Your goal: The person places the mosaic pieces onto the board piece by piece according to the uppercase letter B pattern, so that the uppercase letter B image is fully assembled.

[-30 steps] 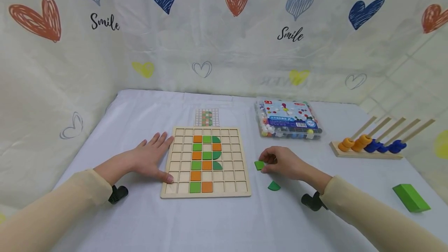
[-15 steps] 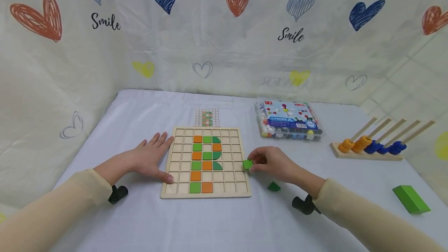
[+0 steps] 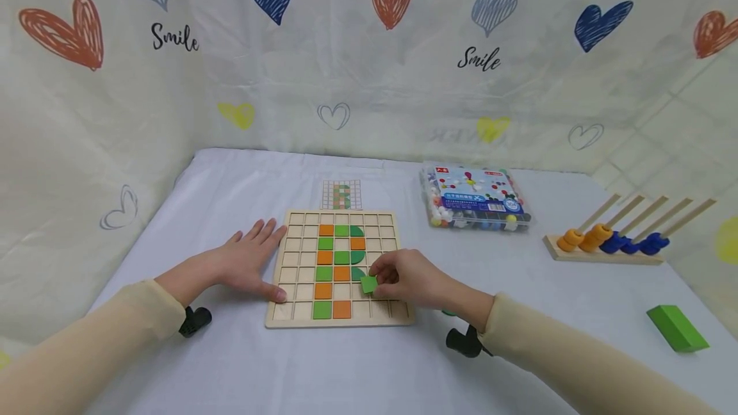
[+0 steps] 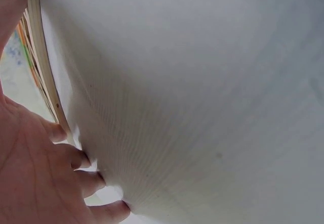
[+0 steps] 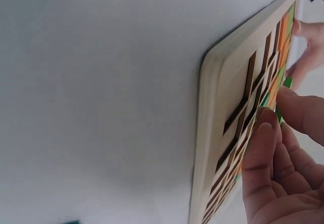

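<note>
A wooden grid board point(image 3: 294, 323) lies on the table, with orange squares, green squares and dark green quarter-circle tiles set in its cells. My right hand point(image 3: 412, 279) pinches a light green square tile point(image 3: 369, 284) between thumb and fingers over the board's right half, just below the lowest quarter-circle tile point(image 3: 358, 273). In the right wrist view the green tile point(image 5: 288, 82) shows edge-on at the fingertips. My left hand point(image 3: 245, 261) lies with fingers spread at the board's left edge, its thumb on the rim. Another dark green piece point(image 3: 449, 313) is mostly hidden under the right wrist.
A small printed pattern card point(image 3: 341, 194) lies behind the board. At the back right sits a clear plastic box point(image 3: 478, 197) of coloured beads. Farther right are a peg stand point(image 3: 605, 255) with orange and blue beads and a green block point(image 3: 677, 328).
My right hand has lifted the green square tile off the cloth and carried it left over the board. My left hand has stayed in place.
</note>
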`<state>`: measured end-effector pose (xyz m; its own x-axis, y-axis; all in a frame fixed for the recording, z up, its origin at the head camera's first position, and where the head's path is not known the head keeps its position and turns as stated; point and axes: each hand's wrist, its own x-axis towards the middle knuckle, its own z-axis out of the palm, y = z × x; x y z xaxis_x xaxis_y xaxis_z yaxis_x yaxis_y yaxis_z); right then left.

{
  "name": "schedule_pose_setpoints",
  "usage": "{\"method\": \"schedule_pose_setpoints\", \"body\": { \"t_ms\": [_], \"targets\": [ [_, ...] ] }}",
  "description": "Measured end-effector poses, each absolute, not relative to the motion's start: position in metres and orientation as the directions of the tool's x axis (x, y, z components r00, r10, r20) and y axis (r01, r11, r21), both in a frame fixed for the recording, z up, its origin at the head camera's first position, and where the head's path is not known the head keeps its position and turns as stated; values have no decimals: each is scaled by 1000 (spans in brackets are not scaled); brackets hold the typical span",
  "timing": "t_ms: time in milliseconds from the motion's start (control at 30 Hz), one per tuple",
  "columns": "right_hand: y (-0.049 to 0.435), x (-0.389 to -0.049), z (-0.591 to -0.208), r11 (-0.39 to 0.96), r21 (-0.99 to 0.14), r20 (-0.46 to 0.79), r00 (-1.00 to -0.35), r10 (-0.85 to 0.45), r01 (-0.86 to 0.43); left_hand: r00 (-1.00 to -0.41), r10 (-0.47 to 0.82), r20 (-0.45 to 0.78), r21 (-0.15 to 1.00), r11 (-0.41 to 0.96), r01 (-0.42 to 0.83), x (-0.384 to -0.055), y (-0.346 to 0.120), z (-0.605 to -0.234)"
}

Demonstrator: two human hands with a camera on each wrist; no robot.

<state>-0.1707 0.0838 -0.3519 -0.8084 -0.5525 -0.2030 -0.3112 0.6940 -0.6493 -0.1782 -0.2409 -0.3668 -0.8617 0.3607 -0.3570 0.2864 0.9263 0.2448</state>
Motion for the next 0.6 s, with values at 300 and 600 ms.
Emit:
{"method": "schedule_pose_setpoints", "body": {
  "t_ms": [300,600],
  "targets": [
    [68,-162,-355,720,-591,-154,-825,-543,-363,-864,358,-354,233,928,289,-178,-241,-367],
    [64,-162,-358,708,-592,-145,-813,-563,-385,-861,373,-345,246,921,301,-179,-243,-368]
  ]
}}
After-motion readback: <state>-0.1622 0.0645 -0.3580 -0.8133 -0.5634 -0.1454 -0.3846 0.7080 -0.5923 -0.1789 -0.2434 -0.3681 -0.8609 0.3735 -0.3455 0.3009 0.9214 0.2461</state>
